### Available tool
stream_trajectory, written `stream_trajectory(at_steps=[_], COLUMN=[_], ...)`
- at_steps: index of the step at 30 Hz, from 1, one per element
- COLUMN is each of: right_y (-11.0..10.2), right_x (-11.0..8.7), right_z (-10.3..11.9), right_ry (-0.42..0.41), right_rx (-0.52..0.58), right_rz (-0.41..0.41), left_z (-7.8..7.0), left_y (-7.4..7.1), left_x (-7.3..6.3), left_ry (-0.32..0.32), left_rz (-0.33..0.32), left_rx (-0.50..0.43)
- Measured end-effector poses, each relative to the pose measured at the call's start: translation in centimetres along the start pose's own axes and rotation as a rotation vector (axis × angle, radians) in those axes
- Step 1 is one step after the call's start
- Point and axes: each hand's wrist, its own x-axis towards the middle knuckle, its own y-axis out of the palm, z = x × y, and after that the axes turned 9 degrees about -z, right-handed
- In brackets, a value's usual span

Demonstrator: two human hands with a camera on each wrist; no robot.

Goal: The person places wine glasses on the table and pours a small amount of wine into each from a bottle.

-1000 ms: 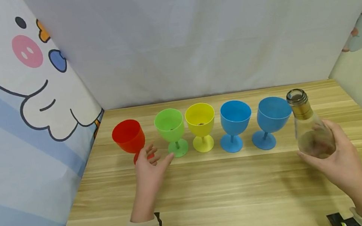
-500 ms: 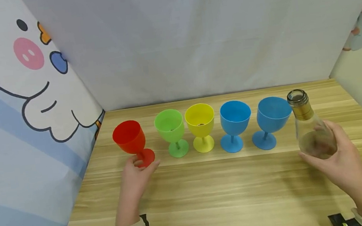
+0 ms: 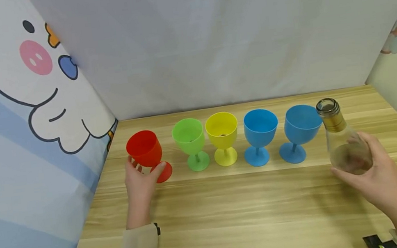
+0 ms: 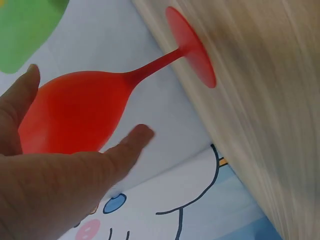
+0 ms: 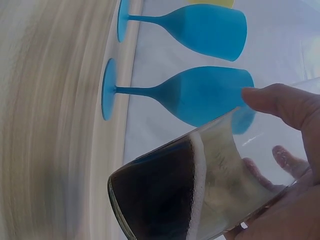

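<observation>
In the head view my left hand (image 3: 140, 185) is at the left of the red plastic goblet (image 3: 144, 148). Its thumb and fingers are spread on either side of the bowl, and the goblet's foot rests on the table. The left wrist view shows the fingers (image 4: 125, 150) extended beside the red bowl. My right hand (image 3: 379, 172) grips a clear glass bottle (image 3: 344, 143) with a gold-banded neck. The bottle tilts over the table, with dark, foam-topped liquid (image 5: 165, 185) in its lower part.
Right of the red goblet, a row holds a green goblet (image 3: 190, 143), a yellow goblet (image 3: 222, 139) and two blue goblets (image 3: 261, 135). They stand upright near the back of the wooden table (image 3: 232, 219). Printed cloth (image 3: 6, 135) and a plain grey curtain (image 3: 211, 44) border it.
My left hand has moved left from between the red and green goblets, then forward to the red goblet's left side. The right hand and bottle have stayed almost still.
</observation>
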Motion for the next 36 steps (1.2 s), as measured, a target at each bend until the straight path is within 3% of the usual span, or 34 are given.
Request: stream_trajectory(at_steps=[7, 13, 19, 26, 36], right_y=[0.0, -0.1, -0.2, -0.3, -0.3], right_x=[0.0, 0.0, 0.0, 0.2, 0.4], right_z=[-0.1, -0.1, 0.0, 0.1, 0.2], right_ry=[-0.003, -0.003, 0.003, -0.031, -0.126], right_rx=[-0.012, -0.010, -0.035, -0.012, -0.076], right_rz=[-0.005, -0.001, -0.003, 0.005, -0.011], left_z=[0.5, 0.7, 0.2, -1.6, -3.0], left_y=[0.7, 0.8, 0.1, -0.5, 0.2], left_x=[1.0, 0.7, -1.0, -3.8, -6.4], left_ry=[0.031, 0.077, 0.082, 0.122, 0.193], left_rz=[-0.060, -0.070, -0.001, 0.089, 0.188], left_rx=[-0.095, -0.118, -0.098, -0.138, -0.096])
